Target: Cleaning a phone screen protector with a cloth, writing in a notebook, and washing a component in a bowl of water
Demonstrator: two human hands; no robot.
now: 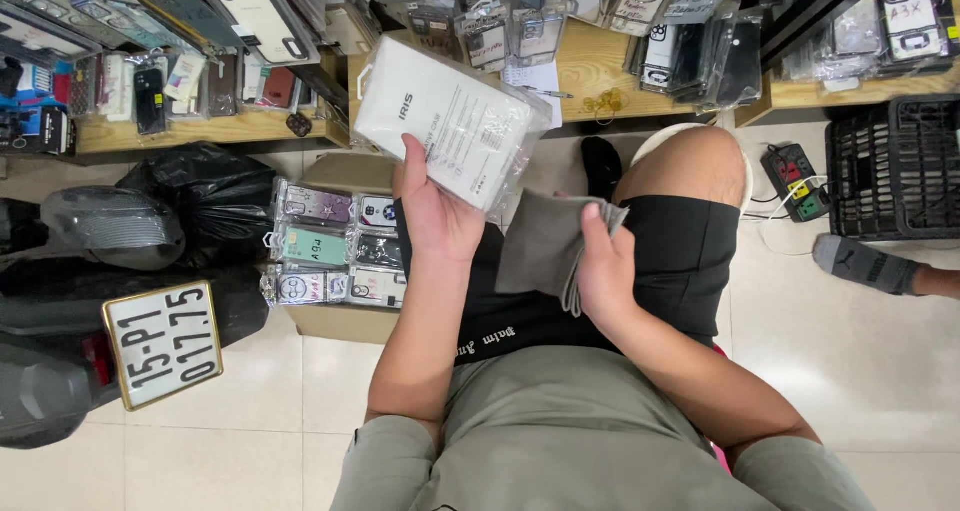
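Observation:
My left hand (437,207) holds up a white phone case in a clear plastic packet (445,119), tilted, in front of the wooden shelf. My right hand (605,267) grips a folded grey cloth (545,241) over my lap, just right of the packet's lower corner. I am seated in black shorts and a grey shirt, my right knee (690,166) raised.
A cardboard box (340,321) at my left carries rows of packaged phone cases (335,243). Wooden shelves (600,66) ahead are piled with more cases. A motorbike's rear with a plate (165,343) stands left. A power strip (795,179), black crate (895,166) and another person's socked foot (865,264) lie right.

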